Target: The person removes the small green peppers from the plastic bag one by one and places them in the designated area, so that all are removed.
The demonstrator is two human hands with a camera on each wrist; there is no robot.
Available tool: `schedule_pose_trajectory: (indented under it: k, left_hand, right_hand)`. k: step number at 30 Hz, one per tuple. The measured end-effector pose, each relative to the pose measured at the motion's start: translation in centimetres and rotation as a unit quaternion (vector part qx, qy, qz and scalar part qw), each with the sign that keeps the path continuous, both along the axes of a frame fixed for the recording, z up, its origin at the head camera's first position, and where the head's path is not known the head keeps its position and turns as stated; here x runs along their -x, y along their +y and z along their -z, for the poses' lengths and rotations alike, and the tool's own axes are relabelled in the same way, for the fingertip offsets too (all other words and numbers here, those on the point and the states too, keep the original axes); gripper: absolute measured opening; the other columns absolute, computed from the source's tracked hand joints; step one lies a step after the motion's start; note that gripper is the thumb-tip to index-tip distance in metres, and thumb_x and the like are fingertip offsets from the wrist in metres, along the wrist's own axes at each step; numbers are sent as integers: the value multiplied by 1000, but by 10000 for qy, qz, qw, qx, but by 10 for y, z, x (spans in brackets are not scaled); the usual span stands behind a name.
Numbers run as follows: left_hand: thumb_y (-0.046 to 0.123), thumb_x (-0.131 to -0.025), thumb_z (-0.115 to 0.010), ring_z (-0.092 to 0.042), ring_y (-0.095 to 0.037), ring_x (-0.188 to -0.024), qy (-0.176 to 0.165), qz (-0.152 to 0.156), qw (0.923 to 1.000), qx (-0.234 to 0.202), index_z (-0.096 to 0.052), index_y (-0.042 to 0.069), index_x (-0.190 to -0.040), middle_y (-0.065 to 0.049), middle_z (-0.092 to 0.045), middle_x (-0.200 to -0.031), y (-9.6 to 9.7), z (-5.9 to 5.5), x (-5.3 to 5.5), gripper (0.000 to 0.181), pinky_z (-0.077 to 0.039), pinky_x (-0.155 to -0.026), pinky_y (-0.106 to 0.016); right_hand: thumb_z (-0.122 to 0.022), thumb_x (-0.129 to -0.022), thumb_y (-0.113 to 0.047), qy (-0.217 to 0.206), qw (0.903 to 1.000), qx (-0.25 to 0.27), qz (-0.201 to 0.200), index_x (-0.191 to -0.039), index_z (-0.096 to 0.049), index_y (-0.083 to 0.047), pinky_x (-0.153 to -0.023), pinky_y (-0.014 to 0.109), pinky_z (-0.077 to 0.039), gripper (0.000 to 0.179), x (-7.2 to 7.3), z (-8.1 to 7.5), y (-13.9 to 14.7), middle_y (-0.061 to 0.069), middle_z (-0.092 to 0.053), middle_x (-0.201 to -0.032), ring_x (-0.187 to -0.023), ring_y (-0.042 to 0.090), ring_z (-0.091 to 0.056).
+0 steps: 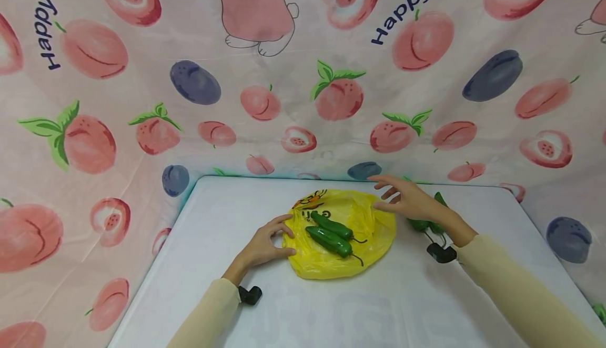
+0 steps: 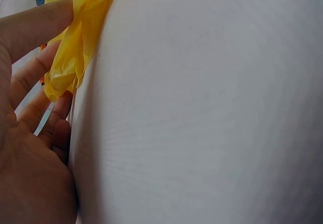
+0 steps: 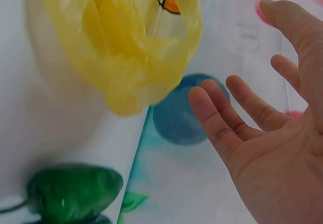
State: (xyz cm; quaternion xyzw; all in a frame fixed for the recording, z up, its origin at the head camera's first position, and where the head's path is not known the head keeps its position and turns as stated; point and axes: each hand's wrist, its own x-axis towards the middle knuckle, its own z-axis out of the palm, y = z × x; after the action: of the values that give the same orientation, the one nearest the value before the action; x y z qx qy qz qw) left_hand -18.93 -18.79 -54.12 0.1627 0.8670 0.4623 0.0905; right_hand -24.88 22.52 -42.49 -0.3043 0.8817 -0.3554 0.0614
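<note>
A yellow plastic bag (image 1: 326,270) with dark print lies spread on the white table. Two green peppers (image 1: 329,240) rest side by side on it, stems pointing right; whether they lie inside its mouth I cannot tell. My left hand (image 1: 265,244) touches the bag's left edge with thumb and fingers spread apart and gently bent; in the left wrist view folds of yellow plastic partly cover the fingertips. Above the bag's right edge my right hand (image 1: 409,200) hovers with loose, spread fingers, holding nothing. In the right wrist view a gap separates it from the bag (image 3: 136,77).
More green peppers (image 1: 418,225) lie right of the bag, partly hidden under my right forearm. A small black device sits at each wrist. Behind the table (image 1: 236,200) hangs a pink cloth (image 1: 293,79) printed with fruit.
</note>
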Motion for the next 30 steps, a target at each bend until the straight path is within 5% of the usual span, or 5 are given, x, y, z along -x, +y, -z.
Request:
schedule_pose_trajectory:
  k: [17,30]
  left_hand:
    - [35,-80,-89,-31,-22,-152,55,18,9999,83,-69,31,-99,12,-42,-159,-1,1,0,28,-23,-123,-57]
    - [35,-80,-89,-31,-22,-152,62,53,10000,19,-70,30,-100,12,-42,-159,-2,1,0,28,-24,-123,-57]
  right_hand:
    - [-77,-94,-28,-578,9961,-61,-664,-152,-47,-14,-93,52,-58,66,7,16,-58,20,-61,-134,-105,30,-68]
    - [-74,-97,-26,-1178,9888,-547,-739,-152,-46,-13,-93,47,-58,64,14,33,-83,22,-59,-137,-108,31,-68]
